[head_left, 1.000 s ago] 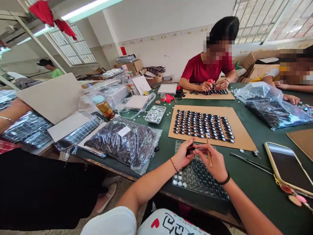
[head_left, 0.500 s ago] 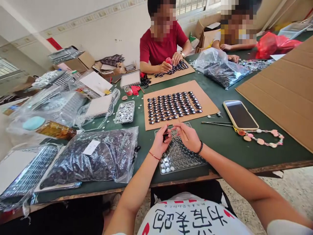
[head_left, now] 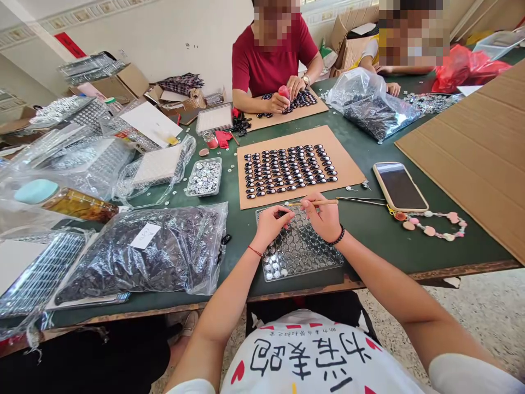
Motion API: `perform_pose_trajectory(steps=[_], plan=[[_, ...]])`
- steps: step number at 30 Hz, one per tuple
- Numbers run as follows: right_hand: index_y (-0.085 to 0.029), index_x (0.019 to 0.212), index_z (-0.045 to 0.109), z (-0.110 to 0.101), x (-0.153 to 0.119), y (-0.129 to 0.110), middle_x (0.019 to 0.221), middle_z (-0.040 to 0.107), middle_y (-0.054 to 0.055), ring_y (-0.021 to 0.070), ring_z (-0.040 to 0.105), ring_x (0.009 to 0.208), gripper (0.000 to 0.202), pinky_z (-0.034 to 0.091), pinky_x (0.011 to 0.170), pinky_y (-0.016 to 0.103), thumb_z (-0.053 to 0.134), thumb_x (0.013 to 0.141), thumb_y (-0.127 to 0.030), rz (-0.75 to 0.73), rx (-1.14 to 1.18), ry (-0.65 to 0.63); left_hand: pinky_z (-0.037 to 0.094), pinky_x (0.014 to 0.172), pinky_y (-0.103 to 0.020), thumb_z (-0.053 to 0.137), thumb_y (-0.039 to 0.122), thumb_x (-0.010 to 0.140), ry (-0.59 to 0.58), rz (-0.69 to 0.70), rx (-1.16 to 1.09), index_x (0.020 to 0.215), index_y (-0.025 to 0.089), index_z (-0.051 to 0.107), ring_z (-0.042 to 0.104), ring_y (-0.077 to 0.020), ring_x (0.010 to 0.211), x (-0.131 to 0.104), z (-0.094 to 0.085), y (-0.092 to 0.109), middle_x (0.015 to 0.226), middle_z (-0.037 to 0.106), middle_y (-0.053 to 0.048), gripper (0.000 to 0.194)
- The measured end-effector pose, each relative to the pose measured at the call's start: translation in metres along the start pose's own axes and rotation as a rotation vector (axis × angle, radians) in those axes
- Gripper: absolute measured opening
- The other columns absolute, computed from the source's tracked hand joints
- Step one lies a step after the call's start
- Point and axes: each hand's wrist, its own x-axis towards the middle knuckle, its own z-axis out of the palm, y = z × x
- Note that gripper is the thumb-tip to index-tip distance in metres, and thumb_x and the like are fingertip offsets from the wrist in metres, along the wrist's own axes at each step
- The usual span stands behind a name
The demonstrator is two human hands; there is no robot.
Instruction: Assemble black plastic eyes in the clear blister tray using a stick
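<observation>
My left hand [head_left: 274, 225] is closed in a pinch over the clear plastic tray. A small black piece [head_left: 282, 213] shows partly between its fingers; the rest is hidden. My right hand [head_left: 323, 221] grips a thin wooden stick [head_left: 327, 202], held nearly level with its tip pointing at the left fingertips. Below both hands lies the clear tray [head_left: 305, 257] with round cells, several at its near left holding silvery discs [head_left: 274, 266]. Just beyond, a cardboard sheet [head_left: 348, 172] carries rows of black oval pieces with whitish ends [head_left: 287, 171].
A tub of small discs [head_left: 204, 177] and a large bag of black pieces [head_left: 135, 257] stand left. A phone [head_left: 400, 186], tweezers [head_left: 361, 200] and a bead strap [head_left: 441, 229] lie right. Across the table, a person in red [head_left: 270, 71] handles similar pieces. Another person's hand [head_left: 394, 89] rests farther right.
The stick in my right hand has swung from steeply slanted to nearly level, its tip now by my left fingers. My left fingers have turned, hiding more of the black piece. The view has shifted slightly.
</observation>
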Motion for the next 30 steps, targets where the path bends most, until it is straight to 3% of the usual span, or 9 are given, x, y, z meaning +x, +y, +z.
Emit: perform_pose_trajectory(steps=[3,9,15,30], plan=[[-0.020,0.078,0.049,-0.001,-0.001,0.001,0.061,0.058,0.000,0.0113,0.051,0.049,0.026,0.038,0.048,0.023,0.035,0.089,-0.039,-0.028,-0.039,-0.009,0.038,0.047,-0.022,0.066,0.033,0.066,-0.014,0.021,-0.020,0.077,0.017,0.063,0.055,-0.0121,0.045,-0.001,-0.001,0.002,0.064,0.064,-0.002,0.019],[-0.020,0.074,0.049,-0.003,-0.002,-0.001,0.059,0.058,0.001,0.0111,0.049,0.047,0.030,0.037,0.047,0.023,0.033,0.090,-0.040,-0.077,-0.100,-0.019,0.037,0.045,-0.021,0.067,0.029,0.064,0.035,-0.011,-0.120,0.077,0.017,0.063,0.051,-0.0105,0.041,-0.003,-0.001,0.005,0.057,0.061,-0.001,0.018],[-0.020,0.071,0.050,0.000,-0.002,-0.001,0.061,0.058,0.001,0.0109,0.049,0.048,0.031,0.036,0.049,0.024,0.034,0.090,-0.038,-0.121,-0.158,-0.035,0.040,0.048,-0.022,0.069,0.029,0.062,0.016,0.019,-0.005,0.087,0.018,0.063,0.056,-0.0122,0.046,-0.003,-0.002,0.005,0.062,0.063,-0.001,0.027],[-0.019,0.074,0.052,0.004,-0.006,0.000,0.063,0.057,0.001,0.0115,0.050,0.054,0.019,0.037,0.053,0.023,0.042,0.088,-0.028,-0.210,-0.150,-0.056,0.041,0.048,-0.020,0.064,0.028,0.067,0.005,0.045,-0.014,0.093,0.017,0.063,0.056,-0.0113,0.048,-0.009,-0.001,0.013,0.063,0.062,-0.002,0.029]])
